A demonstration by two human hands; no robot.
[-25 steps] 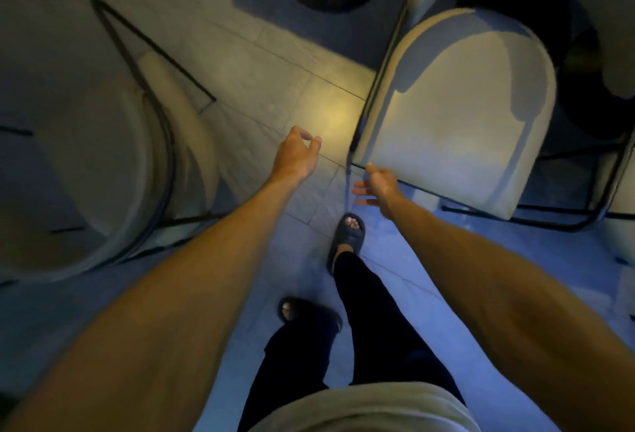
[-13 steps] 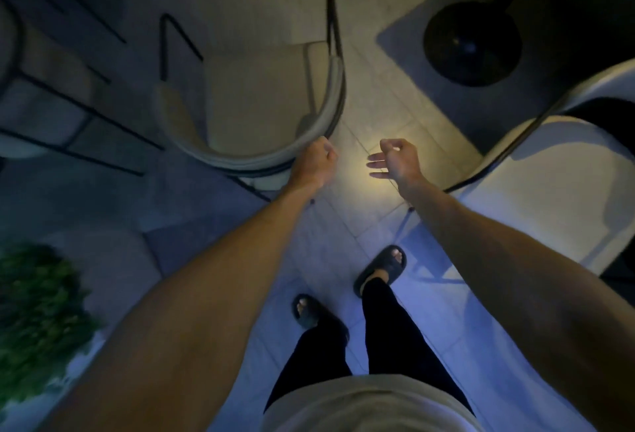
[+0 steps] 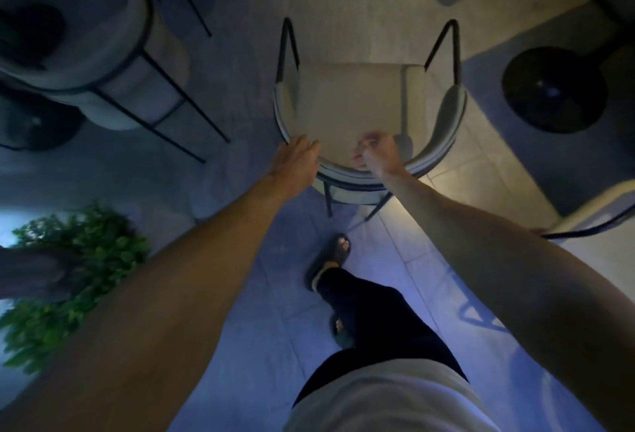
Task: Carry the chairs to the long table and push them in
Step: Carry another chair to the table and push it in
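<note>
In dim bluish light you stand on the tiled floor (image 3: 405,253) directly behind a cream upholstered armchair (image 3: 347,105) with a black metal frame, both arms stretched toward its curved backrest. Your left hand (image 3: 297,162) lies flat with fingers extended against the left part of the rim, gripping nothing, while your right hand (image 3: 379,153) hovers at the top edge with fingers loosely curled, and blur hides whether it touches. A second chair (image 3: 103,64) stands well apart at upper left, a leafy plant (image 3: 75,273) at lower left.
</note>
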